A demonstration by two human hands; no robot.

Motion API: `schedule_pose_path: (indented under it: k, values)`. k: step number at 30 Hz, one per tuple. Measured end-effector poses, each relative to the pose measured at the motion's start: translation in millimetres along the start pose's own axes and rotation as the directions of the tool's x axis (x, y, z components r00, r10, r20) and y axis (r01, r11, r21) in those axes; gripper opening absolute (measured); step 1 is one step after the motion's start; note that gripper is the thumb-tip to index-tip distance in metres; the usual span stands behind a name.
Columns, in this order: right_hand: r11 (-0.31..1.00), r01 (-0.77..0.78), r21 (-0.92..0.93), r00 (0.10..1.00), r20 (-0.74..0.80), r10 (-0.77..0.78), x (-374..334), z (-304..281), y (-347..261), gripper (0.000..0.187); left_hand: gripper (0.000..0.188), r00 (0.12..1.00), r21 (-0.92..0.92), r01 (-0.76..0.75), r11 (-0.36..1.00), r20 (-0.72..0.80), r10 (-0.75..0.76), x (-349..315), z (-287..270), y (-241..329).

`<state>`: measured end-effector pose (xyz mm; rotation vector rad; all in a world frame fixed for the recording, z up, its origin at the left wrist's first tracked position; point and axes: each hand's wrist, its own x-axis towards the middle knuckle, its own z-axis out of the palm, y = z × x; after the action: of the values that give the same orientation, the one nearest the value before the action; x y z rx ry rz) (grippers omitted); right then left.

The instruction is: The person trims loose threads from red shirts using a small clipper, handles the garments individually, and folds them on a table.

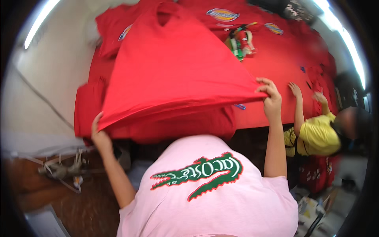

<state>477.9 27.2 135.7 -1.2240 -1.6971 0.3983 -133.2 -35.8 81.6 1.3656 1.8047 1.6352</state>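
Note:
A plain red T-shirt (177, 67) is stretched wide between my hands, its neck opening lying toward the far side. My left hand (100, 132) is closed on its near left corner. At the near right corner, my right hand (270, 94) pinches the fabric with bent fingers. Between the two hands the near edge is pulled nearly straight and lifted off the table. Under it, more red cloth (189, 126) hangs along the table's front edge, partly hidden by the shirt.
Red garments with oval emblems (223, 15) lie at the back of the red-covered table (272, 114). A bundle of green, red and white items (241, 41) rests right of the shirt. Another person in a yellow shirt (320, 136) works at the right. Cables (65, 168) hang at lower left.

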Motion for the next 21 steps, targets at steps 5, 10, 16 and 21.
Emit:
schedule_pose_path:
  k: [5, 10, 16, 21]
  values:
    - [0.943, -0.331, -0.031, 0.928, 0.169, 0.331, -112.5, 51.0, 80.4, 0.031, 0.056, 0.907, -0.198, 0.417, 0.887, 0.154, -0.392, -91.5, 9.7, -95.8]
    - [0.835, -0.459, -0.303, 0.748, 0.376, 0.547, -173.0, 61.2, 91.3, 0.028, 0.054, 0.825, -0.178, 0.565, 0.806, 0.148, -0.546, -163.2, -10.3, -155.3]
    - [0.879, -0.357, -0.317, 0.769, 0.434, 0.469, -161.8, 58.0, 80.9, 0.023, 0.049, 0.798, 0.275, 0.561, 0.781, 0.074, -0.599, -171.5, -26.0, -165.2]
    - [0.953, -0.146, -0.264, 0.935, 0.277, 0.22, -96.1, 132.4, 47.1, 0.05, 0.035, 0.985, 0.612, -0.087, 0.786, 0.173, -0.027, -113.8, 51.0, -93.3]
